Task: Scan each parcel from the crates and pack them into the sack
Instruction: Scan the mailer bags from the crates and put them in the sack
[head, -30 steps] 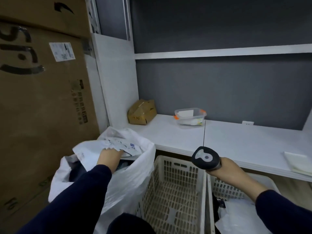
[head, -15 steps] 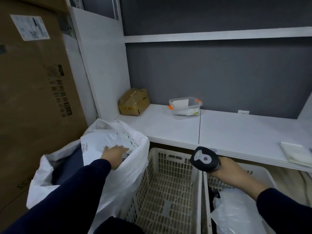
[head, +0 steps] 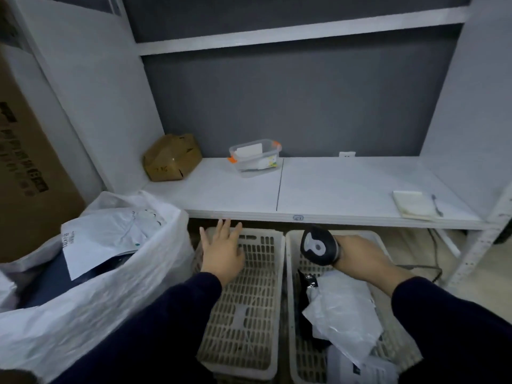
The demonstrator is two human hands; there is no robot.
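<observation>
The white sack (head: 116, 289) stands at the left, and a white parcel (head: 110, 239) with a printed label lies on top inside it. My left hand (head: 223, 249) hovers with spread fingers over the left white crate (head: 249, 314), which holds no parcels. My right hand (head: 360, 259) grips a black barcode scanner (head: 318, 246) above the right crate (head: 293, 300). White plastic parcels (head: 343, 314) and a dark one lie in that right crate.
A white shelf (head: 332, 189) runs above the crates, carrying a brown carton (head: 171, 159), a clear tub with orange clips (head: 255, 156), a notepad (head: 412, 205) and a pen. A large cardboard box (head: 25, 162) stands at the left. A cable trails at the right.
My left hand let go of the white parcel in the sack and swung right over the left crate. The view tilted down and right. My right hand kept its hold on the scanner.
</observation>
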